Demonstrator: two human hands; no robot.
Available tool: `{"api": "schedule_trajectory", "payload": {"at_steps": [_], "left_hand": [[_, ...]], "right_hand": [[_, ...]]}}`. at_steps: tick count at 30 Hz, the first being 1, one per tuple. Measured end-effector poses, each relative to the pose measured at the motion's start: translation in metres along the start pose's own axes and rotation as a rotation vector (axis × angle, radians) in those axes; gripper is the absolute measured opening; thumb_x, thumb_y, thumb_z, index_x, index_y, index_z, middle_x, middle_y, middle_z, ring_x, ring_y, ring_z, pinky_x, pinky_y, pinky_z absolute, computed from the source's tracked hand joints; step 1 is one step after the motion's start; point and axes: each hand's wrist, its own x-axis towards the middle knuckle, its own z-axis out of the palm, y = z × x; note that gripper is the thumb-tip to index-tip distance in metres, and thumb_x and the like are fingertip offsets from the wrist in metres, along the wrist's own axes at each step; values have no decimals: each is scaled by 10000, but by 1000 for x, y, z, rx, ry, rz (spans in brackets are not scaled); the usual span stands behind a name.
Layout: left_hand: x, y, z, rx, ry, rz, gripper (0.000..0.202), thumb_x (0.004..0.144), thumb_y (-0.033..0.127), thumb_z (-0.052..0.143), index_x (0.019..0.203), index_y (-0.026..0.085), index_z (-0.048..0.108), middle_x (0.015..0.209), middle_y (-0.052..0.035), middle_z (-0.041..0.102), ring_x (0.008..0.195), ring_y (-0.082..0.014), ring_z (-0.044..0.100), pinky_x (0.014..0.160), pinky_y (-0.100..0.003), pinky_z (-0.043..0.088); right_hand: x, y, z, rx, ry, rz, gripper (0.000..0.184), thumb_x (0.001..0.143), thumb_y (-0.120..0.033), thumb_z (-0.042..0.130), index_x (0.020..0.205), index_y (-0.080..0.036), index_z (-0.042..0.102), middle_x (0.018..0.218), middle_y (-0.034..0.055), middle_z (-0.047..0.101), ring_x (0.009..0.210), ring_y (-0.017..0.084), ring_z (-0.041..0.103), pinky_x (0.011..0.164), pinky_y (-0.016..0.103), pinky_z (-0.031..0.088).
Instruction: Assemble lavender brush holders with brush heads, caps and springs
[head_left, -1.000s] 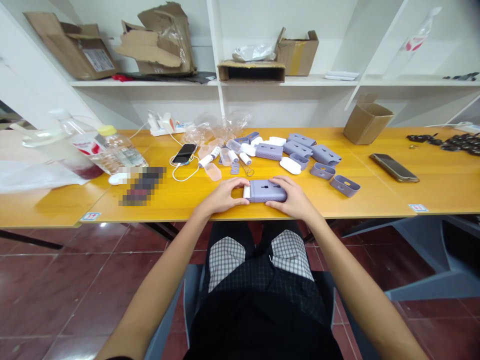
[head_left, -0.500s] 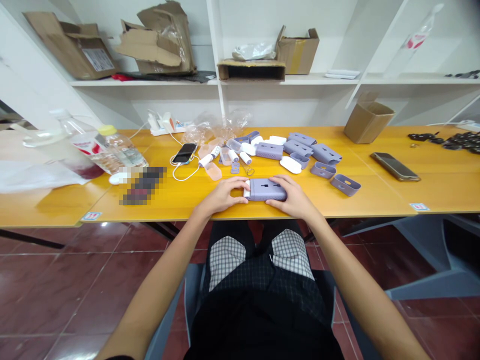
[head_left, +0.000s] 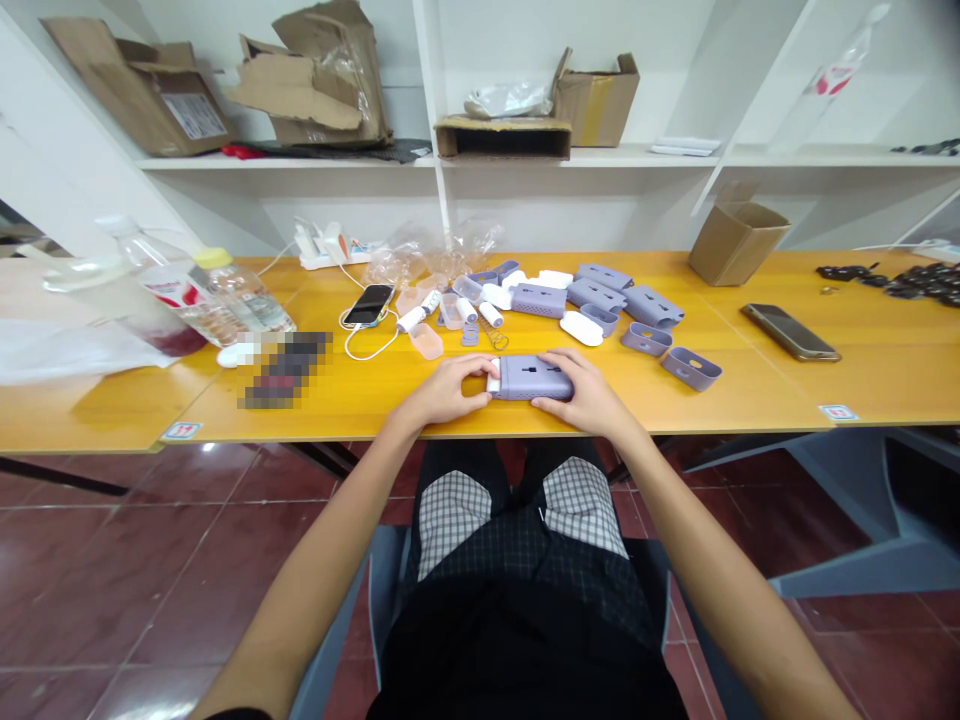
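A grey-purple plastic casing [head_left: 534, 379] with dark cut-outs on its top lies near the table's front edge. My right hand [head_left: 581, 393] is closed round its right end, thumb in front and fingers behind. At the other end a white end piece [head_left: 493, 377] sticks out. My left hand [head_left: 450, 388] pinches this piece between thumb and fingertips. Just behind are a small coil spring [head_left: 498, 340], white cylinders [head_left: 465, 311], a white oval cap [head_left: 581, 329] and several more purple casings [head_left: 538, 301]. Two purple oval rings [head_left: 691, 370] stand to the right.
A charging phone [head_left: 370, 306] and bottles [head_left: 251, 300] are on the left. Another phone [head_left: 790, 332] and a cardboard box [head_left: 739, 236] are on the right. Clear plastic bags [head_left: 420, 255] lie at the back, below a white shelf [head_left: 300, 165] with cartons.
Almost nothing differs. My left fingers have shifted very slightly on the white end piece; my right hand keeps its hold on the casing.
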Motion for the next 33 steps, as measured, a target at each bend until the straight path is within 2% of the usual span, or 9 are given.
{"api": "schedule_trajectory", "payload": {"at_steps": [7, 33], "left_hand": [[0, -5, 2, -93, 15, 40, 207, 927, 229, 663, 1133, 208, 663, 1291, -82, 730, 1192, -225, 712, 1117, -456, 571], [-1, -8, 3, -12, 20, 55, 221, 945, 227, 642, 1167, 226, 641, 1317, -77, 719, 1195, -220, 713, 1112, -451, 575]], "right_hand": [[0, 2, -1, -1, -15, -6, 676, 873, -485, 819, 1478, -261, 618, 1485, 160, 602, 1394, 381, 598, 1219, 613, 460], [0, 10, -3, 46, -75, -79, 585, 976, -516, 698, 1477, -261, 533, 1491, 173, 564, 1420, 394, 566, 1200, 644, 464]]}}
